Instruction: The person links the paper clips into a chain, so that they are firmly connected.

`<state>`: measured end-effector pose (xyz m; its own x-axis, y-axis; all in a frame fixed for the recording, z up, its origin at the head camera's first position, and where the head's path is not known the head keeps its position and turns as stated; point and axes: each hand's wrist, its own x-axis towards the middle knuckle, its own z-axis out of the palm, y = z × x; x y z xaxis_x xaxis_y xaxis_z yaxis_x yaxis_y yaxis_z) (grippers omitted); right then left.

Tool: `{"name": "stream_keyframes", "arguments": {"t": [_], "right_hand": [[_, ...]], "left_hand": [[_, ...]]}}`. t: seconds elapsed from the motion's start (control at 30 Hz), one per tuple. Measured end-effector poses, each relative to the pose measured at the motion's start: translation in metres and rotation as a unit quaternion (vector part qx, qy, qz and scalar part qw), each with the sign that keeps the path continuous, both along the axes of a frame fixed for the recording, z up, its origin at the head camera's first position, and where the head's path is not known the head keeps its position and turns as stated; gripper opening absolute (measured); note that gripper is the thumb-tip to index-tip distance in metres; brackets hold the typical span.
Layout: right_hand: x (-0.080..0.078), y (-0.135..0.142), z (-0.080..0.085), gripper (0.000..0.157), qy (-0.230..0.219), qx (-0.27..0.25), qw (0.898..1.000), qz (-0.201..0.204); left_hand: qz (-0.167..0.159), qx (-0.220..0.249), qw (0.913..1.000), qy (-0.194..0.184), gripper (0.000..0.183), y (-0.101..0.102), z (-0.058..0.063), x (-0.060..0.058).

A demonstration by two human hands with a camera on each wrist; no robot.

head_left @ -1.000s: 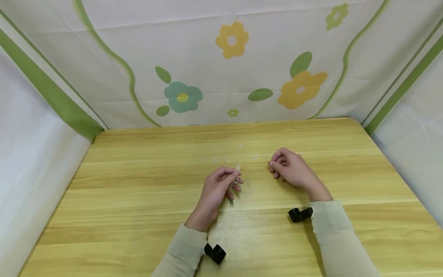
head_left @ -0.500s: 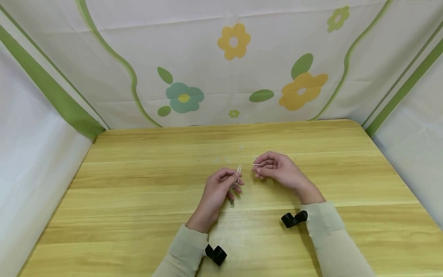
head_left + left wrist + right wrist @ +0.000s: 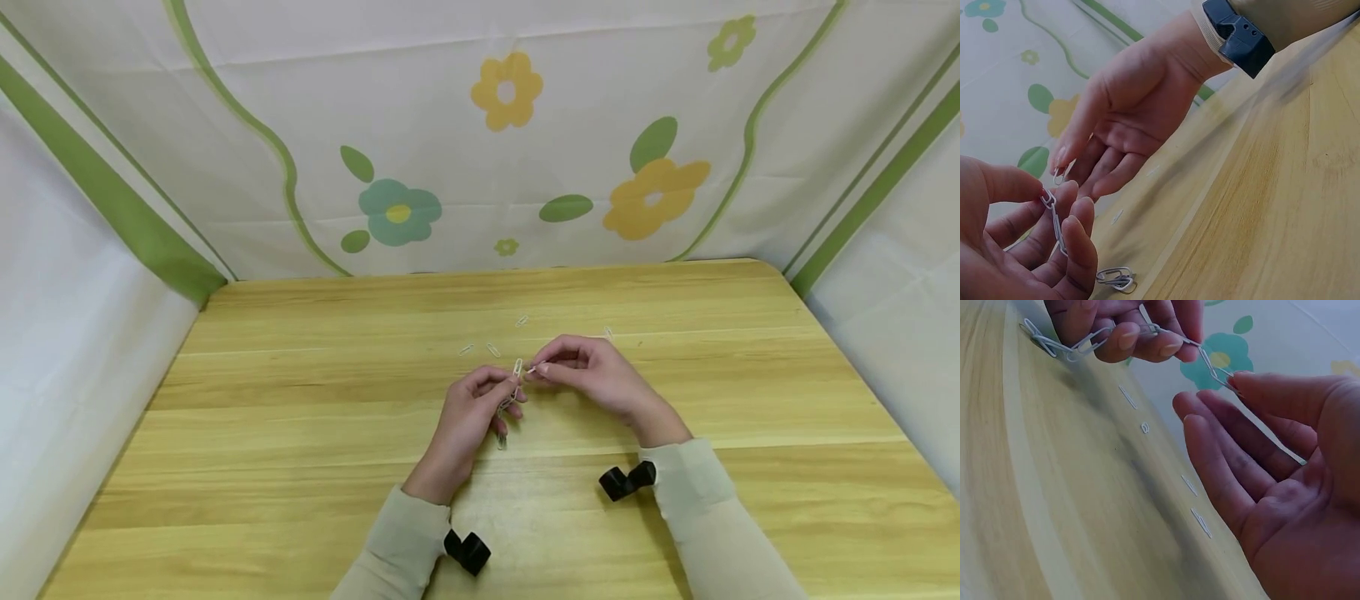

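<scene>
My left hand (image 3: 468, 412) holds a chain of linked silvery-white paper clips (image 3: 1058, 231) between thumb and fingers. One end clip (image 3: 518, 365) sticks up past the fingertips. The lower links hang below the fingers, as the left wrist view shows. My right hand (image 3: 600, 383) pinches a single paper clip (image 3: 1059, 177) between thumb and index finger, its other fingers loosely bent. That clip is right at the chain's upper end clip, and in the right wrist view the two overlap. Both hands are over the middle of the table.
Several loose paper clips lie on the wooden table (image 3: 300, 467) beyond the hands, among them a paper clip (image 3: 492, 349) near the left hand and another paper clip (image 3: 608, 332) behind the right. A flowered white curtain (image 3: 480, 158) hangs along the table's back edge.
My right hand has moved left, bringing a paper clip up to the end of the chain. The loose clip behind it on the right has come into view. My left hand has stayed almost still.
</scene>
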<state>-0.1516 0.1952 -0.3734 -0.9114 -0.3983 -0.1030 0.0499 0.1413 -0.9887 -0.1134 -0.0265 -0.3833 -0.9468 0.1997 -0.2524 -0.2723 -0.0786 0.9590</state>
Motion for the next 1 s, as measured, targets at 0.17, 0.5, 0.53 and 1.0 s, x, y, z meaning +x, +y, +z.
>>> {"name": "stream_keyframes", "arguments": {"t": [0.17, 0.5, 0.53, 1.0], "right_hand": [[-0.0011, -0.0038, -0.0013, 0.019, -0.005, -0.003, 1.0, -0.006], [-0.0019, -0.0034, -0.0046, 0.027, 0.015, 0.062, 0.997, -0.033], [-0.0017, -0.0034, -0.0045, 0.027, 0.017, 0.065, 0.997, -0.034], [-0.0001, -0.0067, -0.0008, 0.027, 0.042, 0.072, 0.996, -0.035]], "left_hand": [[0.002, -0.001, 1.0, -0.002, 0.022, -0.0003, -0.0003, -0.0001], [-0.003, -0.009, 0.9999, -0.004, 0.024, -0.0003, -0.0006, -0.0001], [-0.003, -0.01, 0.9999, -0.002, 0.025, -0.0003, -0.0007, -0.0001], [0.022, -0.026, 0.9994, 0.005, 0.027, 0.0, 0.0007, 0.0022]]}}
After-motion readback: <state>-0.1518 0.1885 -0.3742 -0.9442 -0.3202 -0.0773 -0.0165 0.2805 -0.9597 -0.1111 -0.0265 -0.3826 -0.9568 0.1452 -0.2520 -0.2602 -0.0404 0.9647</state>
